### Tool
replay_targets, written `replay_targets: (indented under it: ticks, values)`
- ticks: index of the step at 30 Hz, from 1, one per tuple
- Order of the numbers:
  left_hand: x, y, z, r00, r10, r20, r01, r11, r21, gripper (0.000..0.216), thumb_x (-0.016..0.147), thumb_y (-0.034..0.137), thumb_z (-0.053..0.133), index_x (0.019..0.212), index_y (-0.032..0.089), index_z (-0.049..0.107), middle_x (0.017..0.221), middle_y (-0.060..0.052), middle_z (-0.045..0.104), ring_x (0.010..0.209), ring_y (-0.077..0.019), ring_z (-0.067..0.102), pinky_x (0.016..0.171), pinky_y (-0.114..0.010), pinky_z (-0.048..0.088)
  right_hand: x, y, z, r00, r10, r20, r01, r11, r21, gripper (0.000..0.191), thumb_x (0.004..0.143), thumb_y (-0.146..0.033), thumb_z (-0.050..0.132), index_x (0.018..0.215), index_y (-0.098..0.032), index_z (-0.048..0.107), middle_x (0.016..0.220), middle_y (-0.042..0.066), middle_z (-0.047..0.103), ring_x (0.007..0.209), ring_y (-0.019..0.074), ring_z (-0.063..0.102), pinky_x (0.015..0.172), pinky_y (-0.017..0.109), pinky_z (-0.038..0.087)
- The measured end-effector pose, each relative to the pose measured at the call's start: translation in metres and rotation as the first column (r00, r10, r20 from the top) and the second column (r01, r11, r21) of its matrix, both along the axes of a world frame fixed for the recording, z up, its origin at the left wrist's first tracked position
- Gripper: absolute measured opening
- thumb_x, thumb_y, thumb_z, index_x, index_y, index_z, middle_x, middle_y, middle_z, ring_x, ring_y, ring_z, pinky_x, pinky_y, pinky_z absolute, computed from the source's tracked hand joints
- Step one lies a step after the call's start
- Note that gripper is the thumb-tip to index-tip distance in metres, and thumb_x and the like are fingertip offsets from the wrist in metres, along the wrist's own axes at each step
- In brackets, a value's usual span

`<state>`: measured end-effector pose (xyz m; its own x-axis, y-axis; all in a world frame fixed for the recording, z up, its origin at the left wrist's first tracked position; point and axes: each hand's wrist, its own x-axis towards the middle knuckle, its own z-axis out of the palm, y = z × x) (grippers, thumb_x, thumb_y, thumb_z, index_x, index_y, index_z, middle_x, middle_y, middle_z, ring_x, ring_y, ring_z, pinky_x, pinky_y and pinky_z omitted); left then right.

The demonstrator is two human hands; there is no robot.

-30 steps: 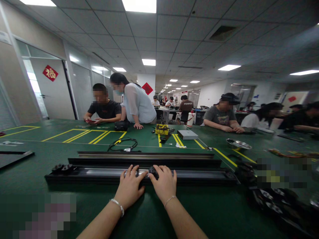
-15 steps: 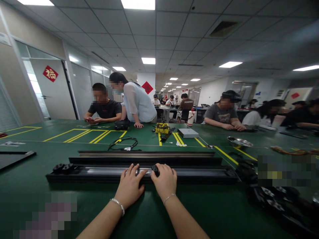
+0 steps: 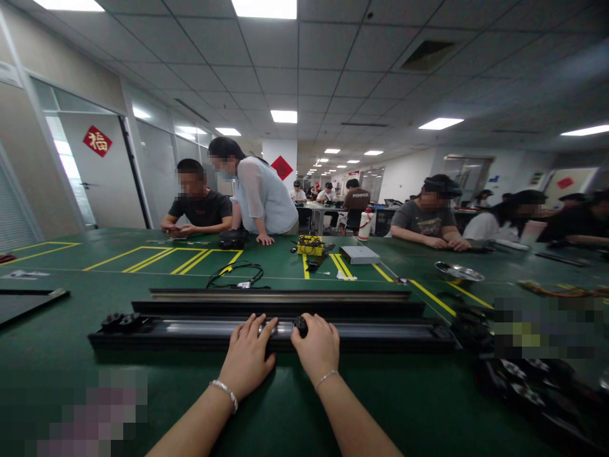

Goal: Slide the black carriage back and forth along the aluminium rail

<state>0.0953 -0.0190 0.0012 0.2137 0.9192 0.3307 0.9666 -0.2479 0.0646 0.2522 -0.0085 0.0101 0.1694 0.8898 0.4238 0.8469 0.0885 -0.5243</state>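
A long black rail [image 3: 380, 330] with a shiny grey strip along its middle lies across the table in front of me. My left hand [image 3: 250, 355] rests on it near the centre, fingers spread and palm down. Just to the right, my right hand [image 3: 316, 346] is closed around a small black round part [image 3: 300, 326] on the strip; how it joins the rail is hidden. Small black fittings [image 3: 121, 322] sit at the rail's left end. Behind it lies a second long black profile [image 3: 280, 309], parallel to the first.
The green table [image 3: 200, 412] carries a black cable [image 3: 235, 274], a yellow box [image 3: 310, 244], a grey box [image 3: 359, 254] and a metal bowl [image 3: 458, 272]. Dark parts [image 3: 528, 387] crowd the right side. A black panel [image 3: 33, 301] lies far left. Several people sit or lean across the table.
My right hand and the small black part have shifted slightly right along the rail. My left hand stays nearly in place, with its fingers a little changed.
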Motion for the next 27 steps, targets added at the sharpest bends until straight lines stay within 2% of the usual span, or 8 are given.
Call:
replay_targets:
  ticks: [7,14,27]
  values:
    - [0.0018,-0.0006,0.0015,1.0,0.01,-0.005,-0.01,1.0,-0.017,0.065,0.07,0.029,0.048,0.134,0.025,0.034,0.139,-0.006,0.039,0.131,-0.0241,0.025,0.105,-0.042,0.019,0.0005,0.0004,0.0002,1.0,-0.004,0.014,0.005,1.0,-0.003,0.031,0.076,-0.03,0.047,0.101,-0.022,0.062,0.108,0.008,0.064,0.112,0.0217,0.048,0.099,0.038,0.021]
    - [0.0021,-0.0007,0.0026,1.0,0.018,-0.016,-0.019,0.999,-0.035,0.065,0.071,0.029,0.048,0.134,0.025,0.034,0.14,-0.006,0.038,0.132,-0.0243,0.024,0.105,-0.042,0.019,0.0027,-0.0003,0.0028,1.0,-0.014,0.006,0.014,0.999,-0.035,0.033,0.075,-0.027,0.046,0.102,-0.019,0.062,0.109,0.009,0.063,0.113,0.0209,0.048,0.1,0.037,0.021]
    - [0.0018,-0.0011,0.001,1.0,0.015,-0.018,-0.015,1.0,-0.005,0.063,0.071,0.028,0.048,0.133,0.024,0.036,0.139,-0.007,0.039,0.131,-0.0244,0.026,0.105,-0.042,0.019,0.0046,0.0035,-0.0017,0.997,-0.05,0.054,0.05,0.999,-0.008,0.031,0.074,-0.026,0.047,0.099,-0.017,0.062,0.106,0.01,0.064,0.111,0.0209,0.05,0.097,0.033,0.026]
